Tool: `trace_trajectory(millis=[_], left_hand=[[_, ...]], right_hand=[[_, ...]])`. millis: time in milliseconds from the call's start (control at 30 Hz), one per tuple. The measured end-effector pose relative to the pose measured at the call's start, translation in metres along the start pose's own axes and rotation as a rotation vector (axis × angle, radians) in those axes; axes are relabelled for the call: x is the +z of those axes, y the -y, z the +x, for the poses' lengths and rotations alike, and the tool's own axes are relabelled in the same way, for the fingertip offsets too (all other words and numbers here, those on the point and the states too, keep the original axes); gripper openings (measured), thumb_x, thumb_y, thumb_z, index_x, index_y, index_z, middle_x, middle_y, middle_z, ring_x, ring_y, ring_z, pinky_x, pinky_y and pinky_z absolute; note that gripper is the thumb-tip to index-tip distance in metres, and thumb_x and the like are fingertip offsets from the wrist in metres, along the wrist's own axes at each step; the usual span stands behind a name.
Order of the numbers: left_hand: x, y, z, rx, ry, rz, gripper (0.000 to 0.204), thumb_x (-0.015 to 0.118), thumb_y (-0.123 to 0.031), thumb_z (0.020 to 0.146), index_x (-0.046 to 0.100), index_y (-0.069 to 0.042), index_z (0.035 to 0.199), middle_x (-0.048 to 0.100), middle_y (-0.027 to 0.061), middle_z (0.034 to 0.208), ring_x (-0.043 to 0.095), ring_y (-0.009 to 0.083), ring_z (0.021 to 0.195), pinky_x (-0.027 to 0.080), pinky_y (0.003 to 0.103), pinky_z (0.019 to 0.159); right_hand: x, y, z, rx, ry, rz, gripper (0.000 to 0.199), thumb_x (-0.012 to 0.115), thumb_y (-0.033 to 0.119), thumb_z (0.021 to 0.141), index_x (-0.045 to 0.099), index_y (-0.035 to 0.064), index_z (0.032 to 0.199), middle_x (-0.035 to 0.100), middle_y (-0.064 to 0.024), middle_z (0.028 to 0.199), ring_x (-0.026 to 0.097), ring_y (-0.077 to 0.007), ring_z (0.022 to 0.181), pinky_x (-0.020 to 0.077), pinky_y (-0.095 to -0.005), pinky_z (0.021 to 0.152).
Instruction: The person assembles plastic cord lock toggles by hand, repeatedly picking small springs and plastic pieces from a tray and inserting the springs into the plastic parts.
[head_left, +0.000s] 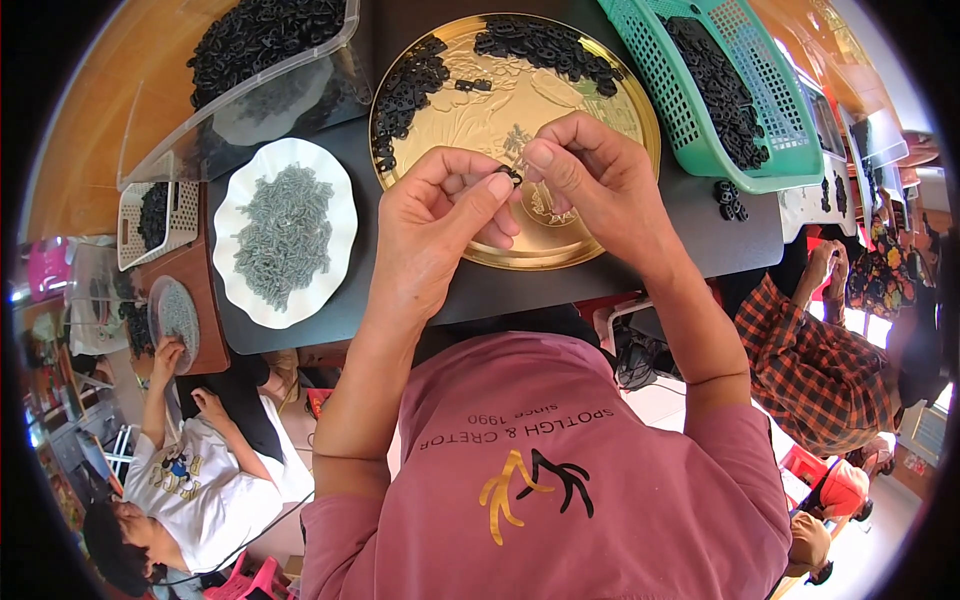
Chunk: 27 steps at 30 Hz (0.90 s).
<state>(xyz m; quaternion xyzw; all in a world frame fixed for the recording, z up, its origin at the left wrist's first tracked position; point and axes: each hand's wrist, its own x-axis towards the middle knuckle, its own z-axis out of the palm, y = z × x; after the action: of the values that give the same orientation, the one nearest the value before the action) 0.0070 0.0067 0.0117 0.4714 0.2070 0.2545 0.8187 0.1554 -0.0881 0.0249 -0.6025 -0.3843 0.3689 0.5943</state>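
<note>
Over a round gold tray (pixel 560 102), my two hands meet close together. Thumb and fingers of my left hand (pixel 430 215) pinch a small black plastic part (pixel 513 175). My right hand (pixel 600 185) is beside it, thumb and index finger pressed together; whatever sits between them is too small to make out. Similar black parts lie in piles along the tray's far rim (pixel 548 48) and left rim (pixel 410 90). Left of my left hand, a white scalloped plate (pixel 229 225) holds a heap of small grey metal pieces (pixel 283 235), like screws or pins.
A clear plastic bin (pixel 265 125) of black parts stands far left, a green basket (pixel 690 150) of them far right. Several loose parts (pixel 730 200) lie beside the basket. A small white basket (pixel 130 245) is at the left. People sit working on both sides.
</note>
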Motion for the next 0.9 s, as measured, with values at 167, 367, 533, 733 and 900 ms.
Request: trace_trajectory(millis=[167,367,533,733,900], left_hand=[[-0.0007,0.0011,0.001,0.0,-0.008,0.001,0.013,0.061,-0.004,0.09,0.058,0.003,0.1,0.064,0.0075,0.081,0.062,0.01,0.066,0.053,0.021,0.058],[-0.001,0.0002,0.0014,0.013,-0.012,0.031,0.013,0.061,-0.004,0.09,0.058,0.003,0.099,0.063,0.0063,0.078,0.062,0.0097,0.065,0.052,0.021,0.057],[-0.0007,-0.0002,0.0017,0.014,-0.022,0.055,0.013,0.062,-0.005,0.089,0.059,0.003,0.098,0.063,0.0054,0.077,0.062,0.0089,0.065,0.052,0.02,0.058],[-0.0012,0.0003,0.0017,0.015,-0.027,0.089,0.012,0.062,-0.006,0.089,0.059,0.003,0.098,0.063,0.0054,0.077,0.062,0.0087,0.065,0.052,0.02,0.058],[-0.0007,0.0004,0.0025,0.022,-0.035,0.083,0.012,0.062,-0.006,0.089,0.059,0.003,0.098,0.064,0.0058,0.078,0.062,0.0089,0.065,0.052,0.02,0.058]], right_hand=[[0.0022,0.0018,-0.0001,-0.032,0.005,-0.056,0.017,0.064,0.016,0.091,0.061,-0.0005,0.091,0.056,0.0043,0.071,0.048,-0.0007,0.063,0.0384,-0.0177,0.054],[0.0005,-0.0005,0.0014,-0.064,-0.001,-0.174,0.017,0.066,0.016,0.089,0.062,-0.0012,0.09,0.06,0.0008,0.073,0.051,-0.0028,0.065,0.0425,-0.0195,0.057],[0.0008,-0.0017,0.0028,-0.127,-0.013,-0.237,0.018,0.066,0.016,0.089,0.062,-0.0016,0.09,0.061,-0.0016,0.071,0.052,-0.004,0.063,0.0439,-0.0212,0.056],[0.0033,-0.0052,0.0018,-0.125,0.001,-0.241,0.017,0.066,0.015,0.089,0.062,-0.0017,0.089,0.062,-0.0024,0.072,0.053,-0.0048,0.063,0.0445,-0.0216,0.057],[0.0025,-0.0013,0.0023,-0.127,-0.037,-0.245,0.017,0.066,0.015,0.089,0.062,-0.0014,0.089,0.062,-0.0025,0.072,0.053,-0.0051,0.063,0.045,-0.022,0.057]])
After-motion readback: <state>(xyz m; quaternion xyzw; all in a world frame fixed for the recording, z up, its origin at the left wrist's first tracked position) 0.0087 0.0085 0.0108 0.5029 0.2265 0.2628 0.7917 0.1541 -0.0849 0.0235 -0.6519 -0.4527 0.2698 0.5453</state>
